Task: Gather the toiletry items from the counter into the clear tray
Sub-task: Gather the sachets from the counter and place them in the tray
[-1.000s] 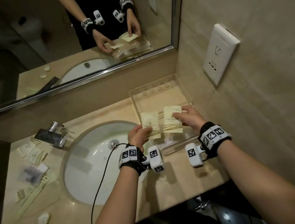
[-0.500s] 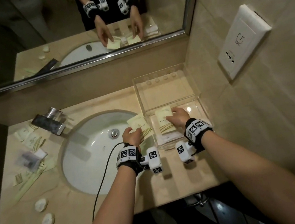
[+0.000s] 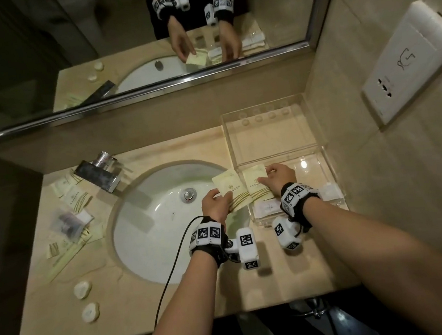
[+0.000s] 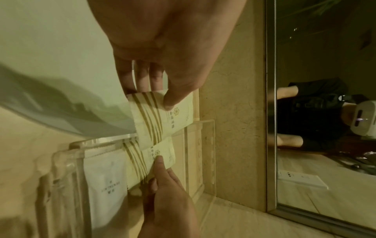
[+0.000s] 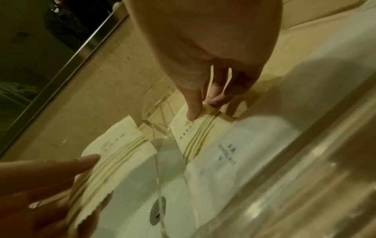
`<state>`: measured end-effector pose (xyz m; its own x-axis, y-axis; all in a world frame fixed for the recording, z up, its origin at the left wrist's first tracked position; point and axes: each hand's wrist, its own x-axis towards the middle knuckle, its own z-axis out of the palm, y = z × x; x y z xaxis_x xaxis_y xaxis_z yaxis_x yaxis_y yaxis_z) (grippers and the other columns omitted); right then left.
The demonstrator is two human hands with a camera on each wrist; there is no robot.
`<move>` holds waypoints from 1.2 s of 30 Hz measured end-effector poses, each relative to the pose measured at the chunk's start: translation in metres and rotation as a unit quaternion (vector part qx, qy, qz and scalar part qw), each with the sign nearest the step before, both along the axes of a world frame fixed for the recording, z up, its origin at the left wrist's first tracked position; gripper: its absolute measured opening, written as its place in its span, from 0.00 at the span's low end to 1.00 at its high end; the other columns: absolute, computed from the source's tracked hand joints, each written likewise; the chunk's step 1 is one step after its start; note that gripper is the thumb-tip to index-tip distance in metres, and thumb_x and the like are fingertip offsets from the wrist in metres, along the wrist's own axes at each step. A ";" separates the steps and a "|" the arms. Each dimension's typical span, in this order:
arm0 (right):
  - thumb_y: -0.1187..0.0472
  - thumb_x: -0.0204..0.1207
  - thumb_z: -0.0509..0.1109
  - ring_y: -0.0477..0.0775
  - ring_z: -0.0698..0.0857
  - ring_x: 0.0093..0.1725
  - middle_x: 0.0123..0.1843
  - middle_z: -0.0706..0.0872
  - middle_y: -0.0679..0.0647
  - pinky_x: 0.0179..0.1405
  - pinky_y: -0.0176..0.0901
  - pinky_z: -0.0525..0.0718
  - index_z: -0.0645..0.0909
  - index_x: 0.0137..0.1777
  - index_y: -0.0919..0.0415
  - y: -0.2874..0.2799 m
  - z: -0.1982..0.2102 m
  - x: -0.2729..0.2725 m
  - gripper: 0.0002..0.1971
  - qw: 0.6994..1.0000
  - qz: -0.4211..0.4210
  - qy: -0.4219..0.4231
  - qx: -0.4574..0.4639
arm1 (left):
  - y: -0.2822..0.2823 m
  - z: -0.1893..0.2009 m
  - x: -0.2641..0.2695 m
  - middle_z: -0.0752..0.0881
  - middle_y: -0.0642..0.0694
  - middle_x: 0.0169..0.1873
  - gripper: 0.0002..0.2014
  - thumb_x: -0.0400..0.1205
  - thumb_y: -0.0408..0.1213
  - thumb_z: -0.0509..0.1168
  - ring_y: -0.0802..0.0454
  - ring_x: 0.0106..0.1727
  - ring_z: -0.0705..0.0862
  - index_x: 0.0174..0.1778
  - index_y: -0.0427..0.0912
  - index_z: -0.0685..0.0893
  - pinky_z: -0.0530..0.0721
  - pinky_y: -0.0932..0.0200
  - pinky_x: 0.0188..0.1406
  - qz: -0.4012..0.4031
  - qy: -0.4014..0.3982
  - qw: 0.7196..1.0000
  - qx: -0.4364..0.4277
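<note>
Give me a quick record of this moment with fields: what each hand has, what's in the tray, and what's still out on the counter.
left hand: pinches a cream packet over the sink edge
right hand: holds a second cream packet inside the clear tray
tray contents: white sachet under the second packet
still on counter: packets by the faucet, a clear bag, two round soaps

The beige counter (image 3: 283, 279) carries the clear tray (image 3: 334, 170), scattered sachets (image 3: 76, 197) and 2 soaps (image 3: 82, 290).
</note>
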<state>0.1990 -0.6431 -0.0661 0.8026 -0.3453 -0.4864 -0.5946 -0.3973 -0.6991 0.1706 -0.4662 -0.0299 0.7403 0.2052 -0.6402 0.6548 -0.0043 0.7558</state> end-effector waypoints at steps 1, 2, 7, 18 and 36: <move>0.60 0.68 0.82 0.59 0.88 0.50 0.51 0.91 0.58 0.55 0.51 0.87 0.80 0.46 0.57 0.000 0.000 0.000 0.13 1.000 -0.006 -0.002 -0.004 | -0.001 0.001 0.000 0.86 0.42 0.39 0.12 0.80 0.28 0.68 0.47 0.40 0.85 0.59 0.33 0.80 0.86 0.46 0.53 -0.004 0.000 1.000 0.000; 0.60 0.67 0.82 0.58 0.88 0.48 0.50 0.90 0.57 0.53 0.52 0.87 0.79 0.46 0.57 0.001 -0.001 0.000 0.15 1.000 -0.014 0.000 -0.005 | -0.001 0.002 0.000 0.86 0.40 0.42 0.13 0.80 0.27 0.68 0.45 0.42 0.85 0.60 0.31 0.80 0.86 0.46 0.53 -0.005 0.000 1.000 -0.003; 0.59 0.65 0.84 0.57 0.85 0.43 0.44 0.85 0.57 0.47 0.51 0.86 0.76 0.48 0.60 -0.001 -0.001 -0.002 0.20 1.000 -0.008 -0.011 -0.024 | -0.004 0.007 0.003 0.86 0.29 0.55 0.18 0.79 0.24 0.68 0.39 0.49 0.86 0.65 0.30 0.76 0.87 0.42 0.55 -0.008 0.003 1.000 -0.008; 0.52 0.74 0.77 0.47 0.85 0.45 0.45 0.87 0.49 0.41 0.32 0.80 0.84 0.54 0.57 -0.018 0.022 -0.014 0.13 0.993 0.083 -0.057 0.065 | -0.035 0.009 0.016 0.89 0.37 0.40 0.14 0.74 0.26 0.71 0.42 0.40 0.89 0.55 0.33 0.83 0.90 0.48 0.50 -0.123 -0.061 0.987 0.078; 0.56 0.70 0.80 0.61 0.86 0.54 0.54 0.87 0.58 0.51 0.49 0.85 0.81 0.55 0.63 -0.005 0.003 -0.002 0.18 0.994 0.026 0.033 -0.097 | -0.057 0.010 0.014 0.77 0.34 0.72 0.21 0.85 0.31 0.56 0.40 0.73 0.77 0.76 0.35 0.72 0.73 0.54 0.72 -0.414 -0.042 0.872 0.258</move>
